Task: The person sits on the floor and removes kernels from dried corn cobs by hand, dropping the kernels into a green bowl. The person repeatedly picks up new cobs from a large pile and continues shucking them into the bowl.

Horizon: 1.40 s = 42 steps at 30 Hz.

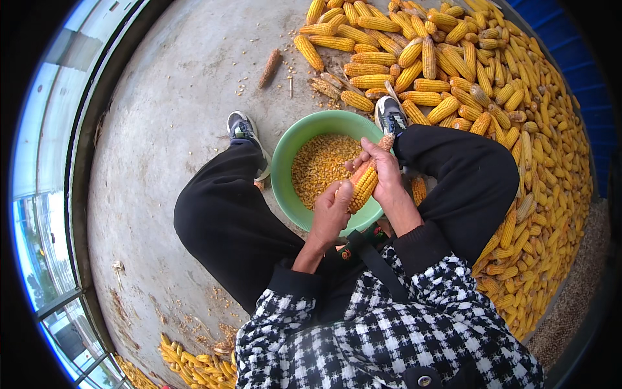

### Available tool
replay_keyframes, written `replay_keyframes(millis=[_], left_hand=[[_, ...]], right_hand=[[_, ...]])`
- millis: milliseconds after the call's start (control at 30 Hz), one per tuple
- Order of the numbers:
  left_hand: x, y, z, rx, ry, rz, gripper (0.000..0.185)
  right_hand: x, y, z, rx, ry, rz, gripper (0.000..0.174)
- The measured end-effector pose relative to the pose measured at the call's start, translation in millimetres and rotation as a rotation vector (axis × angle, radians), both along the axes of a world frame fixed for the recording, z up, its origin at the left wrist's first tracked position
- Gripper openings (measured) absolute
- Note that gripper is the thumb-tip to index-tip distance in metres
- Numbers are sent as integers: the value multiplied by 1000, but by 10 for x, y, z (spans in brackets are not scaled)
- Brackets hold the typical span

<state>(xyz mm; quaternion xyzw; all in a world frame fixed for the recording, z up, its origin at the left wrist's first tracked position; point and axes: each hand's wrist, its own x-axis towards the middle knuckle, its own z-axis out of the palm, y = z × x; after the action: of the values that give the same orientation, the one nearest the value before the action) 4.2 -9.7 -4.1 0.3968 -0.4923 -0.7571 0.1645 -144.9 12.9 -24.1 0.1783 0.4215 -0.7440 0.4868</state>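
An ear of corn [364,189], partly stripped so that bare cob shows along its side and at its far end, is held tilted over a green plastic basin [284,194]. My right hand [384,167] wraps the upper part of the ear, fingers curled around it. My left hand [333,206] grips the lower end, its thumb against the ear. Loose yellow corn kernels [318,160] lie in the basin, which stands on the floor between my feet. The palm sides of both hands are largely hidden.
A large heap of corn ears [539,160] spreads along the right and far side, near my right shoe [388,114]. A bare cob [269,68] and scattered kernels lie on the concrete floor [141,146]. More ears [194,364] lie at lower left. Window panes line the left edge.
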Motion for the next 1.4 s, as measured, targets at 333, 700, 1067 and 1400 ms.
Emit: replay_keyframes(millis=[333,700,1067,1400], left_hand=[[55,4,-127,96,5,118,52],[-40,-117,-297,-315,-175,83,48],[-111,-27,-315,167,50,34,46],[0,-55,-18,213,129,-187,51]], right_hand=[[151,-4,98,-4,122,34,18],[187,-34,67,70,328,58,20],[323,-15,102,-62,381,237,21],[125,-42,107,41,135,145,24]])
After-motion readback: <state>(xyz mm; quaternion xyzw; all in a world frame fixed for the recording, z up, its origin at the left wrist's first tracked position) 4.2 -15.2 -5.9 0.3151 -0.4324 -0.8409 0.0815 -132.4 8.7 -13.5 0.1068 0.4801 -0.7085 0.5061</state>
